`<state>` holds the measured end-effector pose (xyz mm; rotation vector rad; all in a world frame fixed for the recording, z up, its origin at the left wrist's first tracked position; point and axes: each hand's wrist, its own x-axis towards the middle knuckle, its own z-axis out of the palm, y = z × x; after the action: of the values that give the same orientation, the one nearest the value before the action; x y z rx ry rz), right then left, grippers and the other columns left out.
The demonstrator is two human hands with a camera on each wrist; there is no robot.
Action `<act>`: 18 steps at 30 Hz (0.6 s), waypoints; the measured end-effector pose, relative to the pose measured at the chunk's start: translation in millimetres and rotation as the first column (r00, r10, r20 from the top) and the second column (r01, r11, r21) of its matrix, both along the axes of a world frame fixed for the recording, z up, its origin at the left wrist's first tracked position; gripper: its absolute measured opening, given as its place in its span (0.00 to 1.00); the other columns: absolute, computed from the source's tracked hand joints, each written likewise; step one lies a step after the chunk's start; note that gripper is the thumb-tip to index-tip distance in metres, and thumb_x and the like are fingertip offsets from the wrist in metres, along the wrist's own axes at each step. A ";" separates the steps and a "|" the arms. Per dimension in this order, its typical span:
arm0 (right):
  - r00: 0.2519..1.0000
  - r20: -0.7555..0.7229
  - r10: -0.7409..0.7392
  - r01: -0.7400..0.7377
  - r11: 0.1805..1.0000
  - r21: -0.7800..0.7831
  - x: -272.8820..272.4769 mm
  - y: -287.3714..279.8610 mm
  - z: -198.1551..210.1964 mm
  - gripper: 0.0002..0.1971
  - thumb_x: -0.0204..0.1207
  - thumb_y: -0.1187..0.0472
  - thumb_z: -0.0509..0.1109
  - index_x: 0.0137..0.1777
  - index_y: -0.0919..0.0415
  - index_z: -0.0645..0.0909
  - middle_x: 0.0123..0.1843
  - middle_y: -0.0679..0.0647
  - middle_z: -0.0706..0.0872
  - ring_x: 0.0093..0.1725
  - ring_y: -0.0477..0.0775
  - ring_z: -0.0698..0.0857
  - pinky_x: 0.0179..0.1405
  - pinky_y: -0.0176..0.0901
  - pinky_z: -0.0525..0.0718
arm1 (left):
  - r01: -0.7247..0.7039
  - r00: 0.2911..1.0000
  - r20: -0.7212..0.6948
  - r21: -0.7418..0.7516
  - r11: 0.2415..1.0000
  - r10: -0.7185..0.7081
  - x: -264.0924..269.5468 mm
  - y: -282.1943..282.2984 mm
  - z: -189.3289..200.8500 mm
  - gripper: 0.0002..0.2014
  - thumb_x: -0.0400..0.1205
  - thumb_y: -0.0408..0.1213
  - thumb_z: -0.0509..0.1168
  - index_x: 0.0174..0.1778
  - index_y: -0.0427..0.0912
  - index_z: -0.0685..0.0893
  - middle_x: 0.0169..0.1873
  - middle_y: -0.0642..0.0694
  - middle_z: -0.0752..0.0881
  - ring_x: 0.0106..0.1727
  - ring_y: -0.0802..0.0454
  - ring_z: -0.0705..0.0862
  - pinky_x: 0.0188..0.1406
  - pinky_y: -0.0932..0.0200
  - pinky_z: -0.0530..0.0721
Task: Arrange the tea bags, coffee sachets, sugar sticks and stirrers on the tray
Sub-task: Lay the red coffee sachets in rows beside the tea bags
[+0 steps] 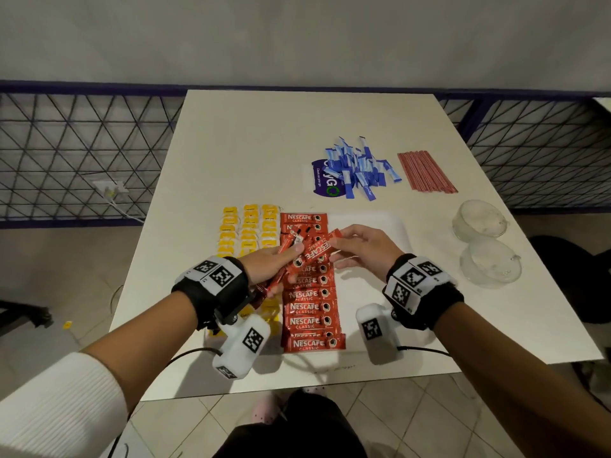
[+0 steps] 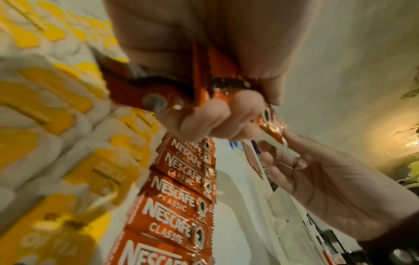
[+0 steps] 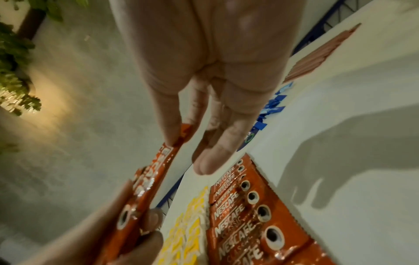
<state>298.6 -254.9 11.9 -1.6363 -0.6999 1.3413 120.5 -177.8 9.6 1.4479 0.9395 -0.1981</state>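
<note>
My left hand (image 1: 269,263) grips a bundle of red Nescafe coffee sachets (image 1: 281,276) over the white tray (image 1: 372,223). My right hand (image 1: 345,240) pinches the end of one sachet (image 1: 318,250) from that bundle between thumb and forefinger, its other fingers straight (image 3: 212,157). On the tray lie three columns of yellow tea bags (image 1: 248,233) and one column of coffee sachets (image 1: 309,309). Blue sugar sticks (image 1: 360,170) and red stirrers (image 1: 426,171) lie on the table beyond the tray. In the left wrist view the fingers (image 2: 204,118) curl round the bundle (image 2: 136,89).
Two glass bowls (image 1: 479,219) (image 1: 490,263) stand at the table's right edge. A blue and white packet (image 1: 322,181) lies under the sugar pile. The tray's right half is bare white. A blue wire fence (image 1: 82,153) runs behind the table.
</note>
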 end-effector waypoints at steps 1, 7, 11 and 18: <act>0.998 -0.050 -0.045 0.045 0.999 0.005 1.0 0.1 -0.1 0.04 0.74 0.68 0.71 0.42 0.62 0.78 0.42 0.62 0.86 0.34 0.51 0.86 0.37 0.37 0.88 | -0.033 0.999 0.017 0.019 0.999 0.033 -3.2 -0.4 -1.5 0.22 0.80 0.59 0.53 0.38 0.42 0.75 0.24 0.45 0.76 0.14 0.57 0.70 0.17 0.67 0.73; 0.999 -0.006 0.036 -0.036 0.998 0.051 1.5 1.3 7.7 0.05 0.77 0.65 0.68 0.49 0.56 0.78 0.42 0.56 0.87 0.39 0.49 0.86 0.36 0.35 0.87 | -0.267 0.963 0.044 0.059 0.962 0.265 -20.4 3.9 -6.7 0.07 0.78 0.42 0.69 0.45 0.49 0.76 0.13 0.53 0.74 0.11 0.59 0.66 0.13 0.68 0.67; 0.928 0.223 0.300 -0.311 0.950 0.016 -8.6 3.4 10.2 0.10 0.77 0.59 0.69 0.57 0.48 0.80 0.44 0.46 0.87 0.45 0.43 0.85 0.46 0.33 0.82 | -0.366 0.929 0.084 0.041 0.930 0.361 -17.4 2.4 0.2 0.12 0.76 0.47 0.70 0.38 0.44 0.77 0.10 0.51 0.72 0.11 0.57 0.65 0.14 0.67 0.67; 0.903 0.235 0.361 -0.367 0.930 -0.021 -26.4 9.0 2.3 0.18 0.71 0.61 0.74 0.60 0.55 0.76 0.31 0.43 0.87 0.32 0.36 0.85 0.42 0.35 0.81 | -0.397 0.916 0.066 0.010 0.918 0.396 -6.8 -3.0 6.0 0.13 0.77 0.43 0.70 0.33 0.41 0.78 0.10 0.51 0.73 0.10 0.58 0.68 0.16 0.66 0.69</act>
<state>272.1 -245.9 14.2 -1.7191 -1.2089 1.3989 113.7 -180.8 15.6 1.2452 1.1646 0.1591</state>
